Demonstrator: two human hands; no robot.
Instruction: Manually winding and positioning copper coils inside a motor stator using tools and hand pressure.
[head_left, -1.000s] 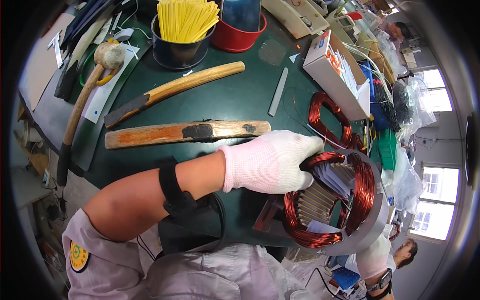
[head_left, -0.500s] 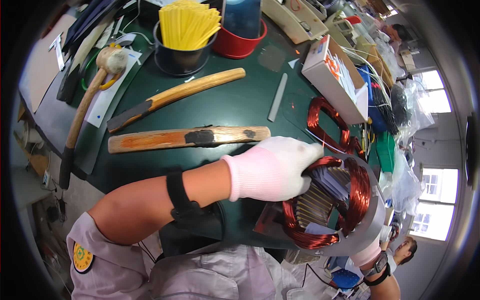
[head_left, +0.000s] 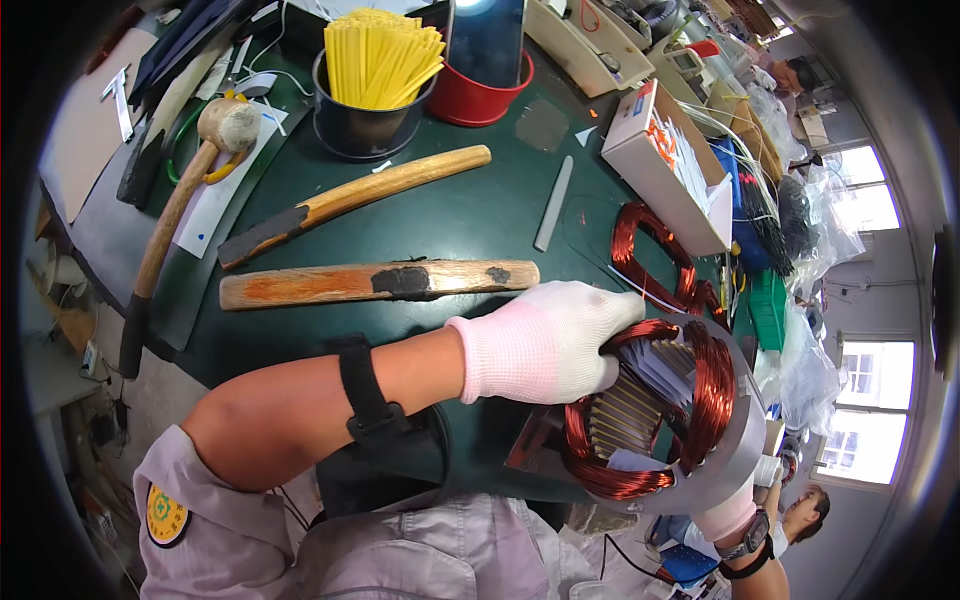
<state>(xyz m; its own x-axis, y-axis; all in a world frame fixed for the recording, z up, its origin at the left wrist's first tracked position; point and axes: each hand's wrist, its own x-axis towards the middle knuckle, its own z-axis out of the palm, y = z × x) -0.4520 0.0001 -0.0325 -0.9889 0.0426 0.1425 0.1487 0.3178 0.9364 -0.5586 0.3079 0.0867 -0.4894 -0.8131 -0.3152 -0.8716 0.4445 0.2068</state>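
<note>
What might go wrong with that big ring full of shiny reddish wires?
The left grip, in a white knitted glove, is right at the shiny red-brown wire bundles; a snag might bend or scratch them. The thin pale sheets sit inside the grey metal ring among the wires, so a bump could perhaps shift them. The loose oval red-brown wire coil on the green tabletop lies close by, and the ring might knock it.

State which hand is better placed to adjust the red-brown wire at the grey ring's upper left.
Likely the left hand: it is close beside that wire. The right hand is at the ring's lower right, partly hidden.
</note>
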